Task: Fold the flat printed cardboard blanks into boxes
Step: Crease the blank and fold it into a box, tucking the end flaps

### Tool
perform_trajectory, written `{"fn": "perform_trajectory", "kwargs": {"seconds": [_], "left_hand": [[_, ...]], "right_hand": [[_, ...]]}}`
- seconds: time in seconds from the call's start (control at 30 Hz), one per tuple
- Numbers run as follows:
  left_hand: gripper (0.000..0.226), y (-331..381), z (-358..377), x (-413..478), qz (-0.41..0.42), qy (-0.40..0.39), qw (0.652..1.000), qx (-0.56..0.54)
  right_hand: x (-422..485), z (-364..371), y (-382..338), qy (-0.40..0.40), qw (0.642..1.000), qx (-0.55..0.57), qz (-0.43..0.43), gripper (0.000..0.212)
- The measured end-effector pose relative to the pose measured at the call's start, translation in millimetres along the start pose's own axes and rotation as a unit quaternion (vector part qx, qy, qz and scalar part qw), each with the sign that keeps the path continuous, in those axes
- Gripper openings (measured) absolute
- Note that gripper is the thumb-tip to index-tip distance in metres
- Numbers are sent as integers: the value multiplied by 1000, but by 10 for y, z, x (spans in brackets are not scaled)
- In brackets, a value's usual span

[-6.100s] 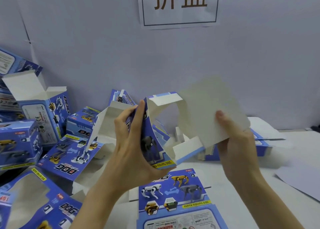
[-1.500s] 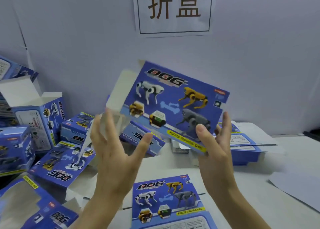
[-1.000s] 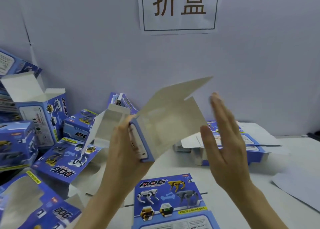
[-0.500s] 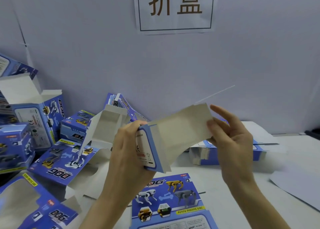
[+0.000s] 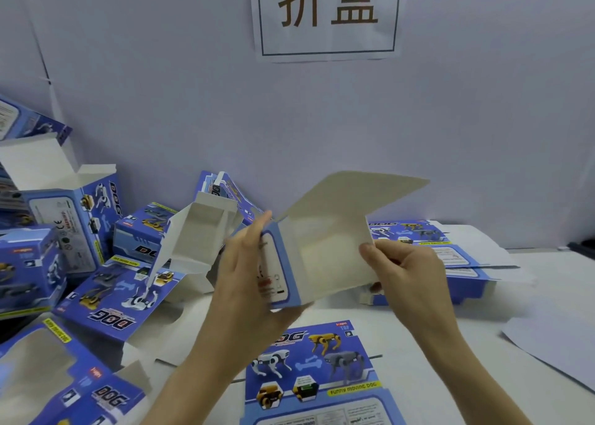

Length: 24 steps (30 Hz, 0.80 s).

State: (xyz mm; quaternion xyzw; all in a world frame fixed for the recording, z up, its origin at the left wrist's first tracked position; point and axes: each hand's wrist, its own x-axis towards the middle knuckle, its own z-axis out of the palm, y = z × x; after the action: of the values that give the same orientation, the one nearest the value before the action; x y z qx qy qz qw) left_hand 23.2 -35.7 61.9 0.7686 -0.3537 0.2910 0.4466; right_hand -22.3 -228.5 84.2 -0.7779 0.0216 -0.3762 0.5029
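I hold a half-folded blue printed cardboard box (image 5: 325,257) in the air above the white table (image 5: 450,344), its white inside facing me. My left hand (image 5: 248,283) grips its blue printed side panel from the left. My right hand (image 5: 405,273) pinches the right edge of a white inner flap between thumb and fingers. A larger white flap (image 5: 360,189) sticks up and to the right above the box. Directly below, a flat printed blank (image 5: 315,370) with dog pictures lies on the table.
Folded and half-folded blue boxes (image 5: 67,212) are piled along the left against the wall. An open white-lined box (image 5: 196,231) stands just left of my left hand. Flat blanks (image 5: 450,257) are stacked at the right rear. A paper sign (image 5: 328,15) hangs on the wall.
The box was turned from printed face to white inside. My right hand went from open beside it to pinching the inner flap, folding it down; the large flap swung upward.
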Motion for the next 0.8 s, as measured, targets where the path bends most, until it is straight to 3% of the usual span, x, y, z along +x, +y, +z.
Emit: {"fn": "perform_trajectory", "kwargs": {"seconds": [0.1, 0.17, 0.2, 0.27, 0.4, 0.53, 0.73, 0.8], "left_hand": [[131, 209, -5, -10, -122, -74, 984, -108], [134, 315, 42, 145, -223, -82, 947, -215], [120, 274, -15, 129, -232, -99, 927, -278], [71, 211, -70, 62, -207, -94, 904, -363], [71, 213, -69, 178, -267, -43, 894, -357], [87, 222, -83, 62, -227, 2, 917, -329], [26, 244, -39, 48, -189, 59, 920, -338], [21, 231, -57, 51, -189, 100, 916, -339]], "right_hand": [[-11, 40, 27, 95, 991, -74, -53, 25], [-19, 34, 16, 143, 980, -100, -97, 21], [-18, 18, 6, 155, 976, -106, -110, 18], [-17, -10, -19, 149, 978, -96, -109, 17], [-5, -40, -69, 79, 995, 49, -33, 20], [23, -90, -100, 52, 991, 121, 11, 21], [54, -132, -97, 50, 991, 124, 17, 29], [63, -138, -89, 62, 992, 107, 6, 23]]}}
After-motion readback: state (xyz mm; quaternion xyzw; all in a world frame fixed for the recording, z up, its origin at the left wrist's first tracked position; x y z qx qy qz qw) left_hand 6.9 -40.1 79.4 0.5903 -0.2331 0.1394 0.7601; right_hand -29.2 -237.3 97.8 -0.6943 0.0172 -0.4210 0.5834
